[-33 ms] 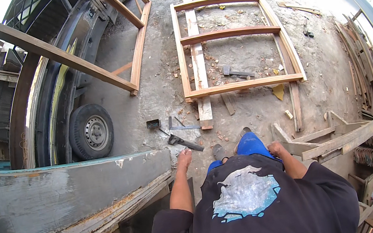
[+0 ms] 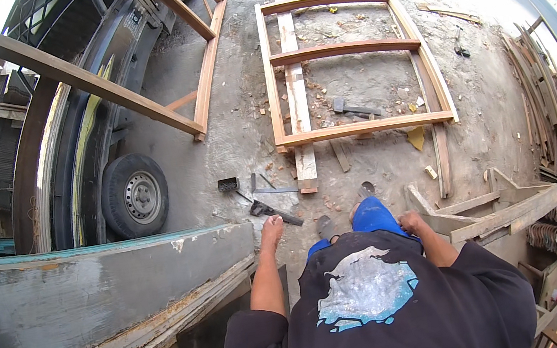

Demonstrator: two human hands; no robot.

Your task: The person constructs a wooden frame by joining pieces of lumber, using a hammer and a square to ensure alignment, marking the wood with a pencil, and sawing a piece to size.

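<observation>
Frame (image 2: 346,49), wood, 3 crossbars, lying flat over 2 boards on ground ahead of person; the L board (image 2: 306,163) & R board (image 2: 443,164) both stick out past its near edge. Person's body at near side of frame, w/ a gap between.

L hand (image 2: 272,229): near side of frame, off its L corner, just beside dark hammer-like tool (image 2: 284,214). Fingers look curled; can't tell if on anything. R hand (image 2: 409,221): near side too, by blue shorts (image 2: 375,215); fingers part hidden, can't tell if together or apart.

Also: metal square (image 2: 276,190) & small dark box (image 2: 228,185) off frame's near L corner; mallet (image 2: 357,110) on ground inside its near bay.

Step (judgement): looks like pause in frame work, neither hand on frame. Next move, prob.: any work on it calls for leaning fwd to its near rail; tool by L hand is the shortest reach.
</observation>
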